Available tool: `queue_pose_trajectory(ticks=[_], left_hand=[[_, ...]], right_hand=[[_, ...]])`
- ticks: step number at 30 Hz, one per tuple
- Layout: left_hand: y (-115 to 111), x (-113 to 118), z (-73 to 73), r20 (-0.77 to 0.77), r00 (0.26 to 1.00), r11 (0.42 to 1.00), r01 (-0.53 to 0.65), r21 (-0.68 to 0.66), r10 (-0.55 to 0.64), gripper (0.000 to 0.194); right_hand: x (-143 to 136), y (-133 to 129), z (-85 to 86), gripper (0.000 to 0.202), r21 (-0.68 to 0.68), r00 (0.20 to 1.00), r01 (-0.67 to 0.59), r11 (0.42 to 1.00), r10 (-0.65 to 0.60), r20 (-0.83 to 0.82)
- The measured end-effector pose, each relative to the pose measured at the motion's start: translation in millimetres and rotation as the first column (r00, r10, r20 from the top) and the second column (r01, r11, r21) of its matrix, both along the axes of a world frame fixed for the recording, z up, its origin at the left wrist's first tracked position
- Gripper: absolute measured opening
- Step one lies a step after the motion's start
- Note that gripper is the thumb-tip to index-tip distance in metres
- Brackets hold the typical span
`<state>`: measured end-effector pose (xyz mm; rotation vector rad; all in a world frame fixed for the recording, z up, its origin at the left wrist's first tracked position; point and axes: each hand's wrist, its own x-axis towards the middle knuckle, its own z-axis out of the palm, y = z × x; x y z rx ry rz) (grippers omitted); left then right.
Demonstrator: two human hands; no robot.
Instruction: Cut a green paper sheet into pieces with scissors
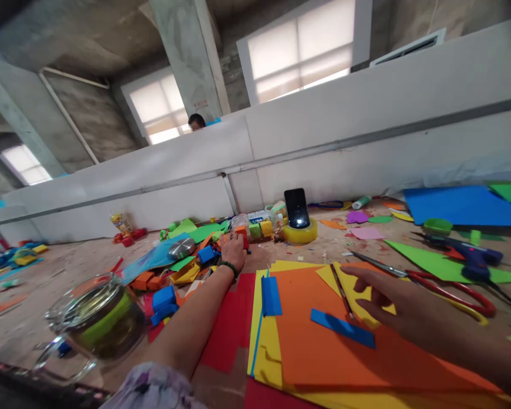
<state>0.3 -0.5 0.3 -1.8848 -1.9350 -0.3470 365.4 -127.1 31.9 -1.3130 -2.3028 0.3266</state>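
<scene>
The left hand (233, 253) reached across the surface (85, 262) to the far middle, its bent fingers at a small orange block (241, 230). That block stood at the left end of a short row, just left of a green block (254, 231) and a yellow block (266, 228). The fingers hid the contact, so I could not tell whether this grip had closed on it. The right hand (377, 292) hung over the near-right sheets, its grip loosely parted with nothing visible in it; a slim dark pencil (343, 291) lay just left of its fingertips.

The work looked partly done. Several pieces had been formed: besides the row, a blue block (164, 297) and some orange pieces (147, 281) lay in the clutter left of the forearm, though their finish was too blurred to judge. Two blue strips, one farther left (272, 295) and one nearer right (343, 328), lay flat and apparently unfolded on the stack. The orange sheet (315, 363) beneath them remained large, as did the blue sheet (464, 205) at far right, so plenty of material appeared unused. The red-handled scissors (451, 287) and the glue gun (472, 253) lay to the right, both unheld.
</scene>
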Motion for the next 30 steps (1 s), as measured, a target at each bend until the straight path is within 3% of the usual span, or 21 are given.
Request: queue_pose_trajectory(ticks=[23, 26, 30], left_hand=[[-13.4, 4.5, 8.4, 0.105, 0.991, 0.997, 0.082, 0.016, -0.083, 0.075], [-19.8, 1.4, 18.7, 0.147, 0.984, 0.993, 0.094, 0.070, -0.104, 0.076], [-32.7, -12.1, 48.5, 0.236, 0.966, 0.970, 0.046, 0.240, -0.104, 0.060]], right_hand=[[1.4, -1.9, -0.7, 0.051, -0.004, 1.000, 0.005, 1.000, -0.005, -0.002], [1.2, -2.5, 1.3, 0.050, 0.005, 1.000, 0.007, 1.000, -0.007, 0.001], [-1.0, -2.8, 5.2, 0.047, 0.029, 1.000, -0.008, 1.000, 0.009, -0.009]])
